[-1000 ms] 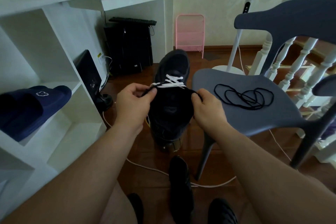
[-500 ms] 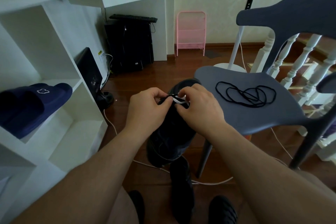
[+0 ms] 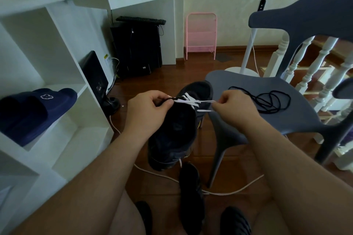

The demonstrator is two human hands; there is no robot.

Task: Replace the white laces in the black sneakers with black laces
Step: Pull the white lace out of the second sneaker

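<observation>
Left hand (image 3: 148, 109) grips the sneaker (image 3: 177, 126) steady while right hand (image 3: 232, 108) pinches, apparently, white lace (image 3: 193, 101); black laces (image 3: 271, 102) wait at three o'clock.

Wooden floor (image 3: 238, 160): dark brown, glossy. Standing on it: a grey plastic chair (image 3: 238, 120), a white shelf unit (image 3: 57, 74), a black computer tower (image 3: 137, 47), a pink wire rack (image 3: 201, 34) against the wall, and the round white base of a fan stand (image 3: 241, 69). A white cable (image 3: 225, 192) lies across the boards under the chair. A second black sneaker (image 3: 191, 196) lies on the floor near the person's feet.

Chair seat: a loose tangle of black laces (image 3: 271, 101) rests on it.

Shelf unit, lower compartment: a pair of navy slippers (image 3: 32, 108).
</observation>
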